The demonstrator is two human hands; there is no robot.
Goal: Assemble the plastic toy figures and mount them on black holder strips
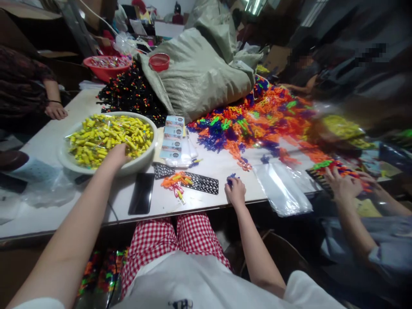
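Note:
My left hand point(116, 158) reaches over the near rim of a large white basin point(153, 148), its fingers among small yellow plastic pieces point(96, 133); the fingertips are hidden, so its grip does not show. On the table's front edge, my right hand point(236, 191) is closed on a dark blue plastic piece point(232, 177). Between the hands lie a black perforated strip point(204, 183) and a small pile of orange plastic pieces point(177, 179) mixed with a few yellow ones. A black phone point(140, 194) rests left of that pile.
Clear plastic bags point(283, 189) overhang the table edge at right, beside a co-worker's hands point(344, 184). Printed cards point(173, 139) lie behind the strip. A heap of orange and blue pieces point(257, 118), a large sack point(199, 73) and a red bowl point(104, 73) stand farther back.

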